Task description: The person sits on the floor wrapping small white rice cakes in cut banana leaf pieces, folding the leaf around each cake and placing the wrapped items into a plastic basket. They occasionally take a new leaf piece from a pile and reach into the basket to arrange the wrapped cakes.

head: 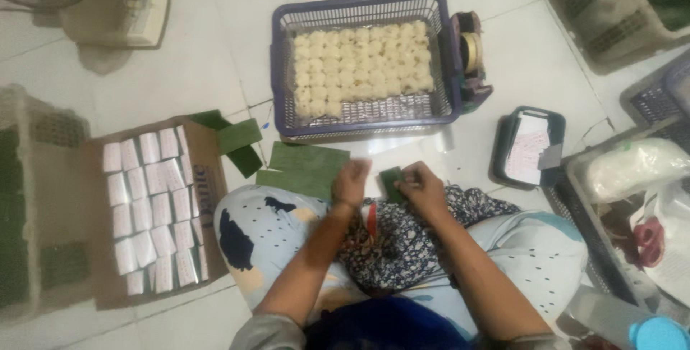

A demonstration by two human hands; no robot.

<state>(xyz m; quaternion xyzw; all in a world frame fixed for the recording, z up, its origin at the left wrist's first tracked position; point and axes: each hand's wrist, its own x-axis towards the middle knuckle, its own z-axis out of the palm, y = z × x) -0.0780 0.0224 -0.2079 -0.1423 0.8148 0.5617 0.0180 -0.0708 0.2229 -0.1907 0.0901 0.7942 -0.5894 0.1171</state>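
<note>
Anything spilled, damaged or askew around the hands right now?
Nothing stands out. The pale pieces sit in rows in the purple basket, white packets fill the cardboard box, and both hands work a green leaf piece.

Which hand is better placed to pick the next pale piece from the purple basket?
Probably the left hand: it looks free and sits nearer the purple basket, while the right hand pinches the small green wrap.

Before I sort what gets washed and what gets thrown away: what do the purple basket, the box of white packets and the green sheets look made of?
The purple basket looks like moulded plastic: lattice walls, even colour. The box looks like brown cardboard, matt, with folded flaps. The green sheets look like cut leaf, perhaps banana, flat and matt, though paper cannot be ruled out. Both hands meet at a small green piece.
</note>
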